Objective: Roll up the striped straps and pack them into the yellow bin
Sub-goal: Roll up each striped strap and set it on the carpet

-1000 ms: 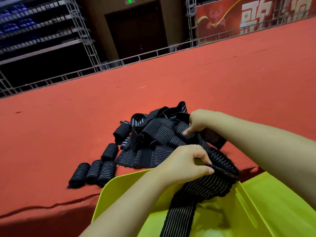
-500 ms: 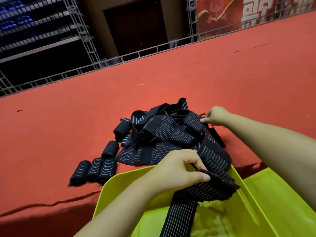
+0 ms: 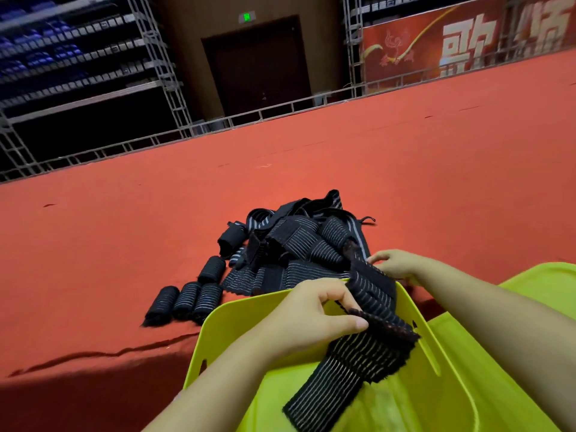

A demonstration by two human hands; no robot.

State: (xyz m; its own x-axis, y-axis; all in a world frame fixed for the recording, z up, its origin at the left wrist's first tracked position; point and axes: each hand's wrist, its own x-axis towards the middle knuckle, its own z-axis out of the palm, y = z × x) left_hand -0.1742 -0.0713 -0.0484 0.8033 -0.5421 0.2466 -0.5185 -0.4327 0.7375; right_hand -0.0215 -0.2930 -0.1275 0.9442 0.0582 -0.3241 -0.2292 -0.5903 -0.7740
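Striped strap (image 3: 371, 294) pinched by both hands over yellow bin (image 3: 430, 385) on red carpet (image 3: 124, 244) before metal scaffolding (image 3: 162, 70).

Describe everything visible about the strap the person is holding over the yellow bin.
The held strap is a wide black band with thin pale lengthwise stripes, looking like elastic woven fabric. It is unrolled: it drapes over the rim of the yellow bin and its free end hangs into the bin. The left hand pinches a fuzzy dark edge, perhaps a fastening patch. The right hand grips its upper part beside the loose pile.
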